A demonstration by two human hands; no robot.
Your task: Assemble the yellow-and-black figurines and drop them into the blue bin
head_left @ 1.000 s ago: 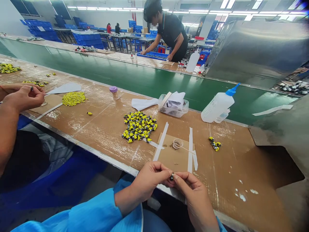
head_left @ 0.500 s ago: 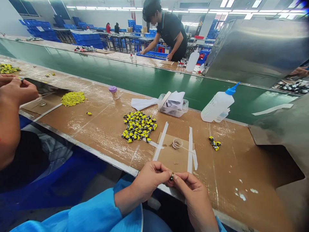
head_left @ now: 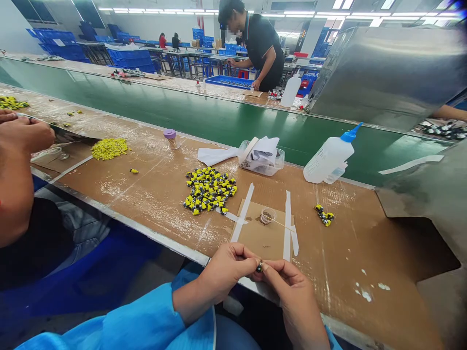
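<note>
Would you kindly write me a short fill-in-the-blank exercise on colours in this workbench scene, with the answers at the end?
1. The left hand and right hand, in ____ sleeves, pinch one small dark piece.
2. The small clear jar has a ____ lid.
3. The small round cup stands on cardboard between two strips of ____ tape.
4. The heap left of the cup mixes dark parts with bright ____ ones.

Missing words: blue; purple; white; yellow.

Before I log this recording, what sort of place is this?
Most likely a factory floor for small-parts assembly: what looks like a green conveyor belt runs past the bench, a pile of little yellow-and-black pieces lies on it, and blue crates stand stacked behind.
</note>
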